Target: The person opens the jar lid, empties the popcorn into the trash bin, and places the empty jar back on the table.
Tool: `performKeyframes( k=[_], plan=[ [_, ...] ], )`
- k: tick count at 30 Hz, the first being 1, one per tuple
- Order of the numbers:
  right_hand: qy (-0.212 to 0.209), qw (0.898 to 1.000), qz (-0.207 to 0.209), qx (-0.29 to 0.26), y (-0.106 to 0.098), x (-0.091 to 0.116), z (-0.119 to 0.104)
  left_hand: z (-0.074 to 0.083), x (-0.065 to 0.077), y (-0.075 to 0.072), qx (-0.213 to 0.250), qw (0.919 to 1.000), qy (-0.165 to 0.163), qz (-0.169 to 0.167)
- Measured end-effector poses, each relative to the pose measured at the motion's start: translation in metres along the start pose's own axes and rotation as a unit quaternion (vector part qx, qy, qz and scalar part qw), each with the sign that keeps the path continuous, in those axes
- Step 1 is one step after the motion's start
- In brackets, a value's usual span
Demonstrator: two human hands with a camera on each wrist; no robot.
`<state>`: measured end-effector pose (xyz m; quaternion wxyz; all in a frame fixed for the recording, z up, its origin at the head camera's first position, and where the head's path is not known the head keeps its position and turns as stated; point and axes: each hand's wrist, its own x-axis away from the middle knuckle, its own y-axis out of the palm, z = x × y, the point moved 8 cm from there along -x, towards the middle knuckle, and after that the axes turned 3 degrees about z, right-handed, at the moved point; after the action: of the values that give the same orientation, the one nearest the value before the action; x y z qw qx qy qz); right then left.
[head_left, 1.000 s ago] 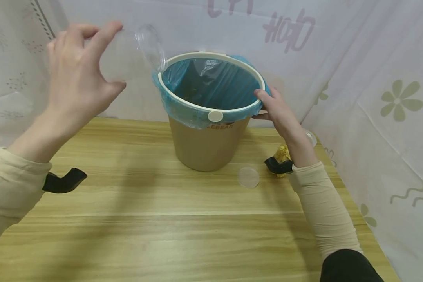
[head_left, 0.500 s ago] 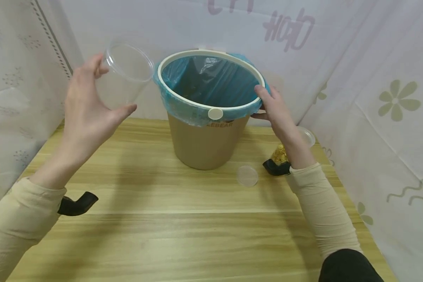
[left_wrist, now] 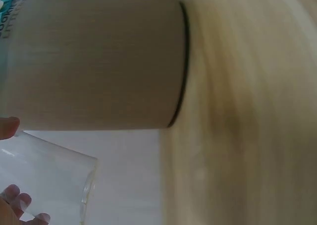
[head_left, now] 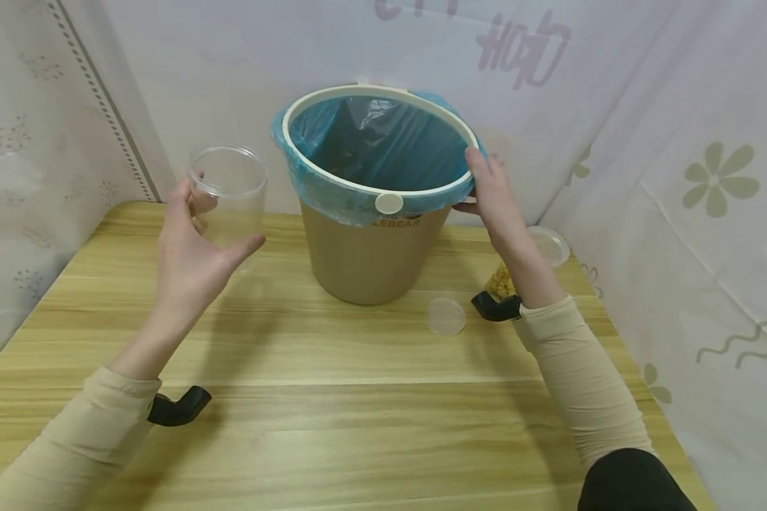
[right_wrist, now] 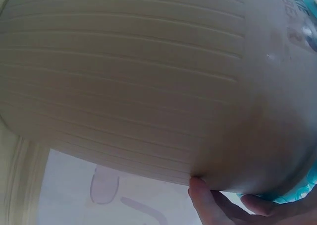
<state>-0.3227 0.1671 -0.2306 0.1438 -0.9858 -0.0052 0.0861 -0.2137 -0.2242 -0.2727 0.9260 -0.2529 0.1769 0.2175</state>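
My left hand holds a clear plastic cup between thumb and fingers. The cup is upright with its mouth up, left of the bin and apart from it; no contents show in it. In the left wrist view, the cup appears sideways, with fingertips behind its wall. A tan trash bin, lined with a blue plastic bag, stands at the back. My right hand grips its right rim, thumb on top. Fingertips touch the bin's outer side in the right wrist view.
A flat clear disc lies on the wooden table before the bin. Yellow contents and a clear round rim sit partly behind my right forearm. Patterned cloth surrounds the table's back and sides.
My left hand has come down beside the bin, turning the cup from tilted toward the bin's rim to upright. My right hand stays on the rim.
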Motion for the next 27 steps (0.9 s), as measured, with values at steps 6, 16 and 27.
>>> performKeyframes(
  k=[6,16,27],
  plan=[
    [-0.021,0.999,0.034,0.006,-0.002,0.002,-0.003,-0.017,0.013,0.016,0.03,0.9992,-0.025,-0.012],
    [-0.025,0.998,0.048,0.031,-0.006,0.003,0.0,-0.037,0.03,0.041,0.051,0.9966,-0.039,-0.053],
    [-0.045,0.997,0.049,0.024,-0.022,0.012,0.002,-0.049,0.038,0.053,0.05,0.9952,-0.05,-0.068]
  ],
)
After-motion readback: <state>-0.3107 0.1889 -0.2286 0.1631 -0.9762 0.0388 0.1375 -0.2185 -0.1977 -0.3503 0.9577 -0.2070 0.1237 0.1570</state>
